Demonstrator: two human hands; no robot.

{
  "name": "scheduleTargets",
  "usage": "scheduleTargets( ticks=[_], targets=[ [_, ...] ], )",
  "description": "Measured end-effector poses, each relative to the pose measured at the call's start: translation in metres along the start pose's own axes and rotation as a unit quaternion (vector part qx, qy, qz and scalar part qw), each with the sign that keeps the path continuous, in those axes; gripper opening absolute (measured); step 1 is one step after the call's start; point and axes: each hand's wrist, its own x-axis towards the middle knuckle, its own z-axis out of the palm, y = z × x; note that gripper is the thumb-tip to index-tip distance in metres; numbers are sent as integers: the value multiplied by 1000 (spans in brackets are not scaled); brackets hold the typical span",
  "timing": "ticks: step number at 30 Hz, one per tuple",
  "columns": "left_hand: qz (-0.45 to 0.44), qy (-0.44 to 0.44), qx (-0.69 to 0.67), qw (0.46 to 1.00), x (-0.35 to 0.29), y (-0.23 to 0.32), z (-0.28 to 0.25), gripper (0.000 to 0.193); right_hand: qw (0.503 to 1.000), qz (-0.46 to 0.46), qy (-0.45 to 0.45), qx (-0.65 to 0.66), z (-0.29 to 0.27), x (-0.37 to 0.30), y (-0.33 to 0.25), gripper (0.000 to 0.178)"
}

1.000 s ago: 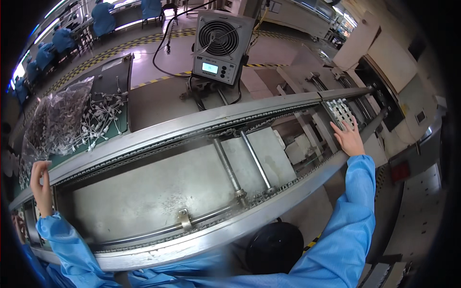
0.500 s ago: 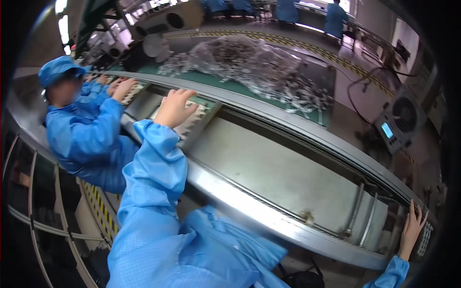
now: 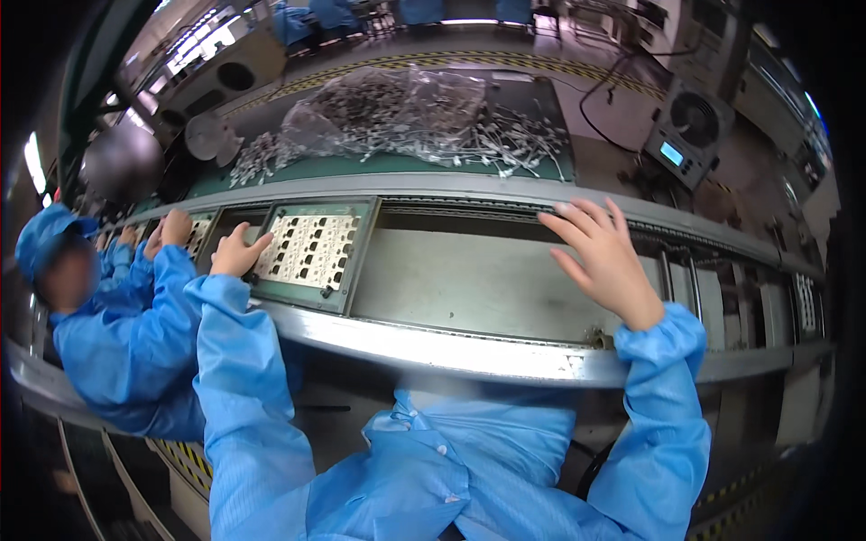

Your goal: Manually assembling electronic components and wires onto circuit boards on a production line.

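Observation:
My left hand (image 3: pixel 236 254) rests at the left edge of a green carrier frame (image 3: pixel 354 263) on the conveyor line, thumb and fingers apart. Inside the frame lies a cream circuit board panel (image 3: pixel 302 250) with rows of dark parts. Whether my left fingertips press on the panel or only on its frame I cannot tell. My right hand (image 3: pixel 606 261) hovers over the conveyor well to the right of the frame, its fingers spread and nothing in them.
Along the far side, a green bench (image 3: pixel 379 169) bears a clear plastic bag (image 3: pixel 388 104) and a heap of white-ended cables (image 3: pixel 514 144). A fan unit (image 3: pixel 690 131) with a lit display stands at the far right. To my left a co-worker in blue (image 3: pixel 135 316) works at another panel.
The view has swung to the right and levelled. My right hand has come from the far right in over the conveyor. My left hand stays by the carrier frame, whose panel now shows fully.

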Motion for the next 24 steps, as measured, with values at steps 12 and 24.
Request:
scheduleTargets(
  ticks=[12,24],
  targets=[
    [329,-94,-141,929,-86,146,4,55,969,237,-2,-66,78,97,60,12],
    [416,119,56,900,20,313,17,27,938,281,106,174,59,100,69,12]
  ],
)
